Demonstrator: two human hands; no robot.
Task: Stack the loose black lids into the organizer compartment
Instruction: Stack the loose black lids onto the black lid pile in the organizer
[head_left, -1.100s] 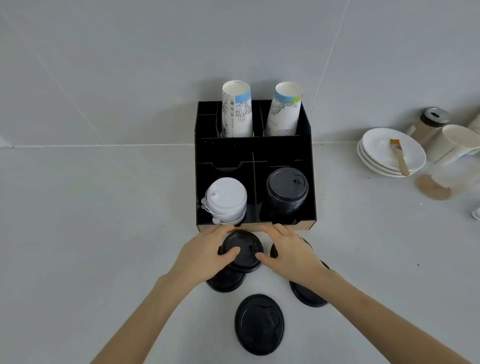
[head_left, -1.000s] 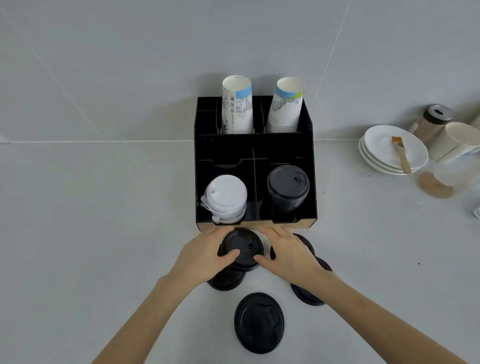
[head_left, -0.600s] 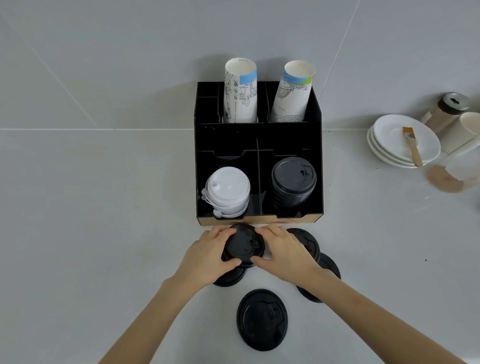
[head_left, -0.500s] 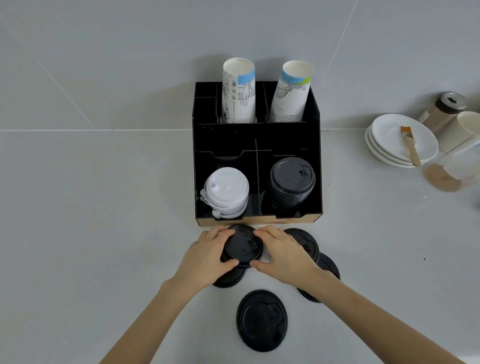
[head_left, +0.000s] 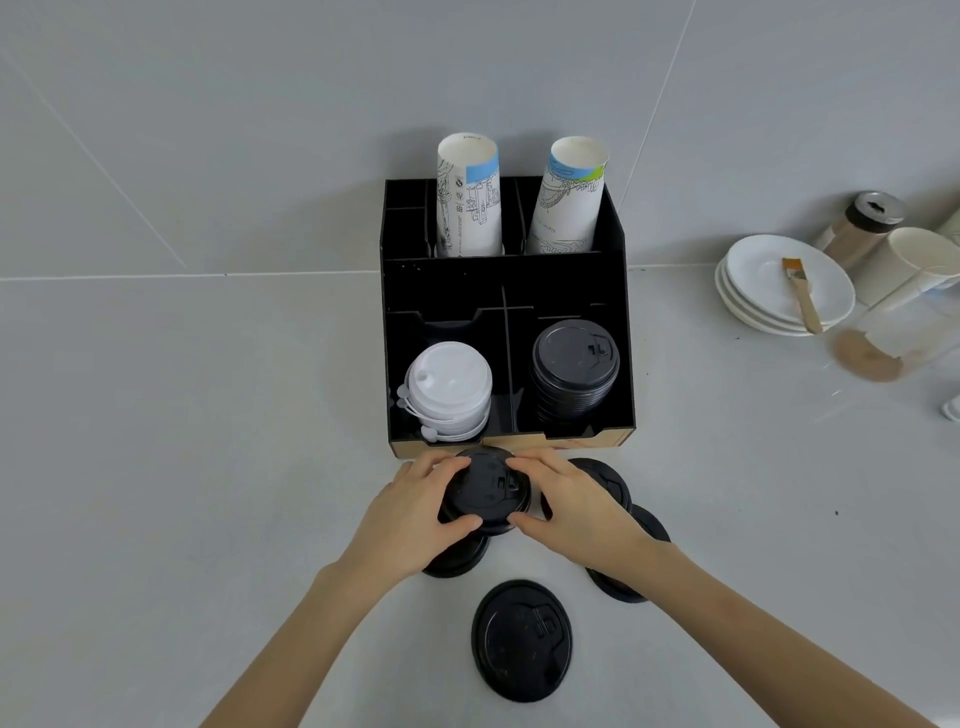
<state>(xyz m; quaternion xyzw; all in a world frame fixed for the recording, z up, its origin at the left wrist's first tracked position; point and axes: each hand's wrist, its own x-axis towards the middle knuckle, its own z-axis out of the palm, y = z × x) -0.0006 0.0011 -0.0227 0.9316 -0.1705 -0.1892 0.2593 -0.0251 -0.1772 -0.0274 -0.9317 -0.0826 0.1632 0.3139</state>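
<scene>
**Both hands closed around a small stack of black lids in front of the organizer**

Left of centre in the frame, the left hand (head_left: 410, 512) curls round the left edge of a held lid stack (head_left: 485, 493), thumb on the near rim and fingers on the far rim. Half hidden below this hand, a black lid (head_left: 457, 558) lies flat on the grey bench (head_left: 182, 467).

The held stack sits at centre, just in front of the organizer (head_left: 506, 291) and close to its tan front edge; how many lids it holds cannot be told. The right hand (head_left: 576, 506) grips the stack's right side in the same way, thumb near, fingers far. Both hands are closed on it.

Lower centre, a single loose lid (head_left: 522, 640) lies flat on the bench, apart from both hands. Behind the right hand two more loose lids (head_left: 605, 480) show partly, one nearer the organizer, one toward the wrist.

In the organizer, the front left compartment holds a stack of white lids (head_left: 449, 387); the front right compartment holds a stack of black lids (head_left: 575, 366). The rear compartments hold two sleeves of paper cups (head_left: 470, 200), the right one tilted.

At the right of the frame, white plates (head_left: 753, 291) carry a small brush (head_left: 802, 293), with a shaker jar (head_left: 862, 226) behind.
</scene>
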